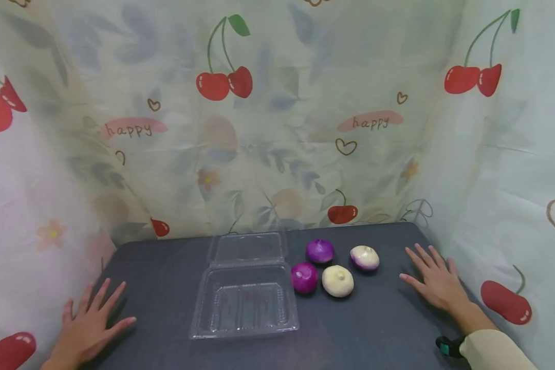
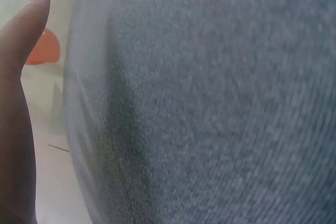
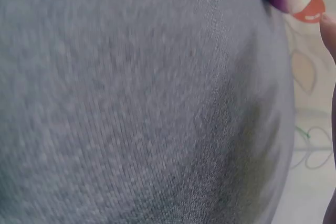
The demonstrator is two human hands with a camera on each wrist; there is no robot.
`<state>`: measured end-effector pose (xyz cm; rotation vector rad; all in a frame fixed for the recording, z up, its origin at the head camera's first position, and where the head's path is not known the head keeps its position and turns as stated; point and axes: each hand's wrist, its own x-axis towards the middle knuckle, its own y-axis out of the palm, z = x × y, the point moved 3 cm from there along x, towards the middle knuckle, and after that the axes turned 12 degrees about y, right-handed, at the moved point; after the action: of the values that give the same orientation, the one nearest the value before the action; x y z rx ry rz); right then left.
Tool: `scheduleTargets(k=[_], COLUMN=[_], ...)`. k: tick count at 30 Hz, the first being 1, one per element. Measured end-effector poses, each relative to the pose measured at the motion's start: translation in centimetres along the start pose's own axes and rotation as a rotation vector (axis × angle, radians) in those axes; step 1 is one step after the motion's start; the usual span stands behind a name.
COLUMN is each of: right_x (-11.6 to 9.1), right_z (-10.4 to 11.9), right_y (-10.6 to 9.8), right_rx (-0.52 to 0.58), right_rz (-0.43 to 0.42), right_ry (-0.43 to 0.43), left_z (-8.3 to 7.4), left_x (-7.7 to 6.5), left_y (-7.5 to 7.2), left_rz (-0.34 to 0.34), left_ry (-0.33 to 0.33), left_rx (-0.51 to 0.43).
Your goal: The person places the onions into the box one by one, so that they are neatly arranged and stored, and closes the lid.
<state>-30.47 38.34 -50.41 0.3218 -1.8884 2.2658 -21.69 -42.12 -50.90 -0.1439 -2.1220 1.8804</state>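
My left hand point(image 1: 88, 324) is at the left of the dark table with fingers spread, holding nothing. Over on the right, my right hand point(image 1: 432, 280) is likewise spread and bare. Between them sits a clear plastic clamshell box point(image 1: 196, 318), its lid point(image 1: 247, 249) folded back. Just right of the box are two purple onions point(image 1: 320, 251) and a cream-white onion point(image 1: 337, 281). A white onion with purple patches point(image 1: 364, 258) lies nearest to my right hand, and part of it shows in the right wrist view. Only the thumb point(image 2: 21, 35) shows of my left hand in its wrist view.
Cherry-printed cloth point(image 1: 268, 128) hangs behind the table and along both sides. The table point(image 1: 162, 288) has a dark grey cover. A dark band with a green patch point(image 1: 449, 347) circles the right wrist below a cream sleeve point(image 1: 495, 349).
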Motion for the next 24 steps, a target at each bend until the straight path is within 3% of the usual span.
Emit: scheduleTargets(k=[8, 18, 24], right_x=[-0.3, -1.1, -1.8], right_z=[2.1, 5.3, 7.5], right_y=[-1.3, -3.4, -4.3], right_rx=[0.086, 0.24, 0.355], right_rz=[-0.064, -0.158, -0.179], right_ry=[-0.054, -0.1, -0.106], left_z=[-1.2, -3.8, -5.2], left_x=[0.4, 1.0, 0.9], left_y=[-0.7, -1.9, -2.2], left_rz=[-0.072, -0.113, -0.205], left_ry=[0.053, 0.046, 0.078], left_rx=[-0.016, -0.152, -0.188])
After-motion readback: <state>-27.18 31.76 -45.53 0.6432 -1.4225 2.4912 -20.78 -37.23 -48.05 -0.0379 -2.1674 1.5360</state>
